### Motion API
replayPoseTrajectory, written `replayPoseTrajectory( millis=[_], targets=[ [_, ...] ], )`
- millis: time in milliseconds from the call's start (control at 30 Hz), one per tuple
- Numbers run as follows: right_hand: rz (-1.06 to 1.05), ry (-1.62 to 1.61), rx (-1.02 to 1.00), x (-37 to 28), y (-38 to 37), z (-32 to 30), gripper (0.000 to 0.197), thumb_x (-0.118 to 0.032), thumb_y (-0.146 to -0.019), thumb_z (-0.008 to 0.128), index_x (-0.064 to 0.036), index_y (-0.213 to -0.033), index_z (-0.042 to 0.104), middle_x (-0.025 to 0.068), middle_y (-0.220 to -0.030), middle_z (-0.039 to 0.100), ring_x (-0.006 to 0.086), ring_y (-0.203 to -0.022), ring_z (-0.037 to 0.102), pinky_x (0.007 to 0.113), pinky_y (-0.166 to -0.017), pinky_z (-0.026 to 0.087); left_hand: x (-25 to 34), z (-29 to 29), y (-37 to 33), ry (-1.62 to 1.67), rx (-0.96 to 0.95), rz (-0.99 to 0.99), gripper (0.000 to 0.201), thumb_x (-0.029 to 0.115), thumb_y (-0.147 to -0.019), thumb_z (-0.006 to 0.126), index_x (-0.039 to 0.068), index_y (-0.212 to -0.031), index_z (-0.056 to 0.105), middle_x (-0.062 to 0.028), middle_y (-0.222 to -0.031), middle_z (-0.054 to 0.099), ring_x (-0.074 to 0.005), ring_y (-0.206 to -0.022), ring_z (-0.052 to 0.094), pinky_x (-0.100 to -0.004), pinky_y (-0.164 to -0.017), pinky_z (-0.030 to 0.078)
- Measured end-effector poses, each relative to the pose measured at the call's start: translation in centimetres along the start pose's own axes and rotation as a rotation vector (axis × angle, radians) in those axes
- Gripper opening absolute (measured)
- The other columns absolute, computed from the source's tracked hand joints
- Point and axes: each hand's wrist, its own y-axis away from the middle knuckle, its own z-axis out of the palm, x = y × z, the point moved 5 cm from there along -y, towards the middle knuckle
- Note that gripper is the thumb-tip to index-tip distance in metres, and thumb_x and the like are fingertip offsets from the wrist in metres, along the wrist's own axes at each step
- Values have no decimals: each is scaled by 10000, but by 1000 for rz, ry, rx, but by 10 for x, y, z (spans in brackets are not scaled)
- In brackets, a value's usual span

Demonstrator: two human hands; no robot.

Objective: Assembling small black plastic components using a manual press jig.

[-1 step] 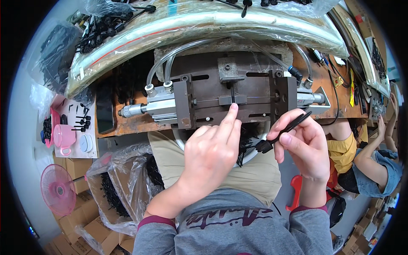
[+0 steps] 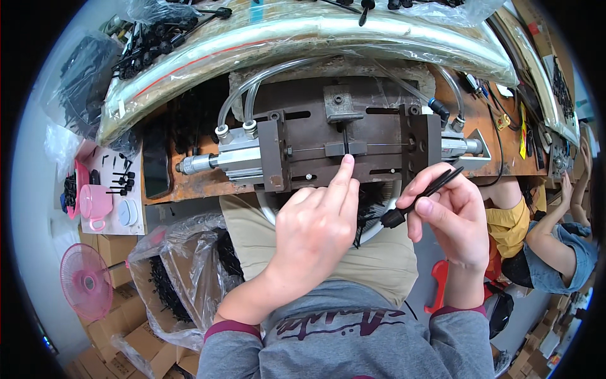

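Observation:
My left hand [image 2: 315, 218] reaches over a dark metal clamping fixture [image 2: 315, 167], its index finger stretched out. That fingertip rests at the front edge of the small grey jaw block [image 2: 336, 149] in the middle, where a thin black rod [image 2: 346, 134] stands between the jaws, running back toward a metal bracket [image 2: 341, 104]. To the right, my right hand [image 2: 451, 221] pinches a slim black plastic stem with a ribbed, wider head [image 2: 392, 218]. The head points down and left, clear of the fixture.
Air cylinders [image 2: 237, 158] with clear hoses [image 2: 249, 95] flank the fixture. A plastic-wrapped curved ledge [image 2: 303, 38] holds black parts behind. At left are a pink cup [image 2: 96, 202], a pink fan [image 2: 86, 281] and a plastic-lined box [image 2: 189, 278]. Another person [image 2: 555, 246] sits at right.
The black stem in my right hand has tilted very slightly. My left hand stays in place at the jaw block.

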Motion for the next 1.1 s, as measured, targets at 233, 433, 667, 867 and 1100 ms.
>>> replayPoseTrajectory(
  millis=[233,433,667,867,1100],
  targets=[
    [24,35,88,8,0,-8,87,15,-880,698,40,-942,642,130,-799,702,100,-496,590,201,-461,460,-4,1,-5,20,-4,8,279,69,-712,783,3,-974,716,-131,-1237,686,-202,-711,685,-303,-670,534],
    [82,102,121,11,-7,-10,117,-31,-866,751,-17,-889,637,53,-671,655,18,-413,448,166,-373,287,-7,0,-6,43,-3,-4,268,78,-701,800,23,-954,731,-112,-1204,705,-207,-664,675,-295,-640,531],
    [87,-28,73,18,-13,-9,157,-56,-864,769,-10,-881,619,43,-624,627,19,-425,481,167,-339,262,-7,-3,-9,62,-40,-16,286,83,-703,808,26,-972,733,-112,-1190,710,-207,-680,683,-292,-639,536],
    [109,10,67,24,-14,2,177,-66,-857,783,-11,-876,616,19,-611,611,27,-456,520,167,-343,270,3,-23,0,568,98,106,344,28,-678,821,14,-1012,741,-139,-1054,722,-241,-810,710,-316,-698,568],
    [-19,-40,-12,19,-13,-1,275,-7,-894,683,28,-1139,563,98,-857,700,100,-565,621,200,-490,470,-5,-20,13,489,141,-17,317,8,-681,788,-18,-989,716,-150,-1048,695,-260,-823,688,-331,-686,571]
  ],
)
